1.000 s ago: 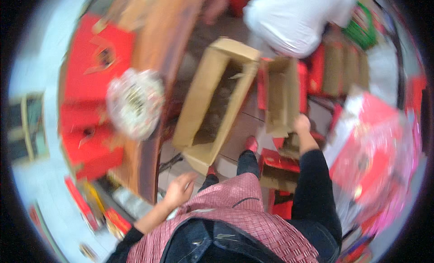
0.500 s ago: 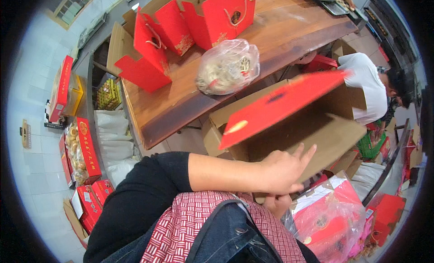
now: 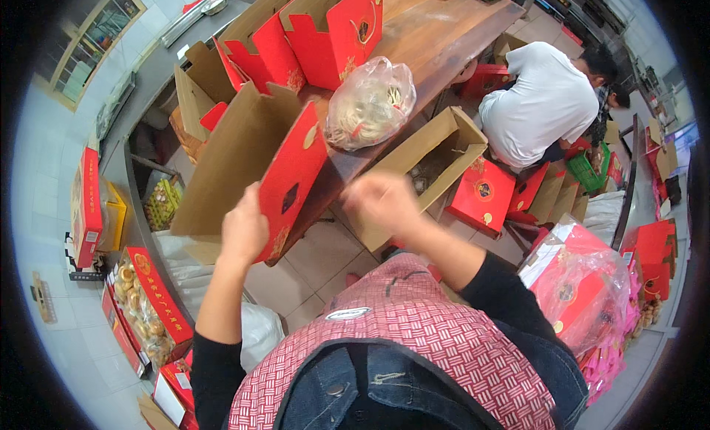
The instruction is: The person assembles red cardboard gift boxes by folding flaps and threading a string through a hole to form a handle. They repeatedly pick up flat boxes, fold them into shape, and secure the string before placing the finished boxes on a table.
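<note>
My left hand [image 3: 245, 224] is closed on the near edge of an open red gift box [image 3: 299, 175] with bare brown card inside. The box is tilted, its red panel facing right, beside the wooden table's front edge. My right hand [image 3: 384, 201] is smeared by motion and its fingers cannot be made out. It is nearest to a brown carton [image 3: 458, 153] standing open below the table. On the table, a clear plastic bag [image 3: 370, 105] of pale cords lies beyond the held box.
Several red gift boxes [image 3: 318, 49] with cord handles stand on the wooden table [image 3: 421, 23]. A person in a white shirt [image 3: 543, 97] crouches at the right, near a flat red box [image 3: 481, 197]. Plastic-wrapped red card [image 3: 573, 289] lies at my right; a carton of round goods [image 3: 144, 297] stands left.
The red box has swung from my right to my left, with its open brown side now turned left. My left arm no longer reaches across my body. The view has shifted rightward.
</note>
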`<state>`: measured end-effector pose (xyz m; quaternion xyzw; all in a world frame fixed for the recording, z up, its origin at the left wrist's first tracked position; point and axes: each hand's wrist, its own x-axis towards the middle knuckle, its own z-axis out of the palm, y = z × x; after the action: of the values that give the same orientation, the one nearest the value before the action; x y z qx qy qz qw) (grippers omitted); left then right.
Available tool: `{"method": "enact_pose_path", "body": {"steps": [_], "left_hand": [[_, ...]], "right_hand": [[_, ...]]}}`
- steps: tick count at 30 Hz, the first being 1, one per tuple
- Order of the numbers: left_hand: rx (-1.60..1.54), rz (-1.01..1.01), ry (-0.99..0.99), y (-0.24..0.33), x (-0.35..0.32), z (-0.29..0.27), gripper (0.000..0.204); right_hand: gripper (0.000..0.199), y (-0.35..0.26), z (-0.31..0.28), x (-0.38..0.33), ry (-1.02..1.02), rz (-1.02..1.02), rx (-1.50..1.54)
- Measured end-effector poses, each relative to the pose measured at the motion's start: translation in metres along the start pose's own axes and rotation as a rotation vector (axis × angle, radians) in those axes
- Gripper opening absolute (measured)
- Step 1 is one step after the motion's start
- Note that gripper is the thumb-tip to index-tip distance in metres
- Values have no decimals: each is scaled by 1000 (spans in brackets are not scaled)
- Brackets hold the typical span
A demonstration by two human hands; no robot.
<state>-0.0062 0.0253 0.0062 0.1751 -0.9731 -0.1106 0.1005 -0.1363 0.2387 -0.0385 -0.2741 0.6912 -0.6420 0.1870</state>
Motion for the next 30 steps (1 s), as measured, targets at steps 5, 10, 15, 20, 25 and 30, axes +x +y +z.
{"method": "enact_pose_path", "body": {"steps": [5, 10, 15, 20, 25, 30], "left_hand": [[-113, -189, -118, -2, 29, -27, 28], [-166, -250, -142, 16, 48, -12, 17], [-95, -369, -205, 31, 71, 10, 16], [-114, -353, -252, 33, 83, 9, 17], [-192, -330, -234, 25, 80, 11, 20], [-102, -47, 114, 28, 88, 6, 23]], "right_hand": [[13, 61, -141, 170, 458, 55, 14], [14, 154, -152, 265, 10, 235, -834], [14, 231, -128, 275, -210, 192, -1183], [10, 246, -158, 287, -327, 140, -1203], [21, 147, -201, 302, -303, 176, -762], [21, 51, -202, 295, -3, 90, -277]]}}
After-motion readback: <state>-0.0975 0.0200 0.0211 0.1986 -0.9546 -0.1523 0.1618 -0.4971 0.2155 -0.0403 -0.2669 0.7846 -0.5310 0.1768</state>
